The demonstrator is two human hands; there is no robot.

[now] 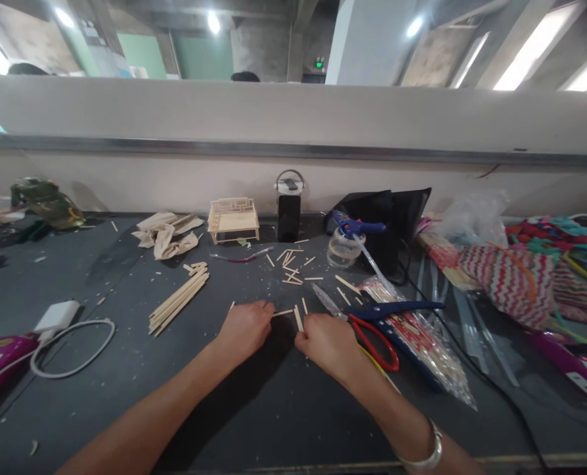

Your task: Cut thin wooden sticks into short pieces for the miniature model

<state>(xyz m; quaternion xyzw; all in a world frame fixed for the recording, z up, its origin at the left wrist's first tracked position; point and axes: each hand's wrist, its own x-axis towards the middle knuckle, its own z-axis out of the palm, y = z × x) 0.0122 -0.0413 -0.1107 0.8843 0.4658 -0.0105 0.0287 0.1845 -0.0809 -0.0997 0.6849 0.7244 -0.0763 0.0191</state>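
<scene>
We find both hands low over the bench, near each other and just apart. The left hand [247, 330] is curled, with its fingertips hidden; a stick [282, 313] emerges on its inner side, and we cannot tell whether that grip pinches it or merely covers it. The right hand [330, 346] has its grip closed, thumb and forefinger pinching a second stick [298, 319], which points away from the wearer. A third stick [304, 305] lies just beside it. We note a bracelet [434, 448] on the right wrist.

Beyond the hands, short pieces [289, 269] lie scattered on the bench [254, 425]. To the left we record a bundle [179, 300] of longer sticks, with a crumpled cloth [167, 236] behind. At the rear stand a small model seat [234, 221] and a bottle [289, 187]. To the right, a blue glue gun [357, 227] rests across a jar [341, 254]. Nearer, red-handled scissors [377, 344] lie near the right hand, beside a plastic packet [449, 366].
</scene>
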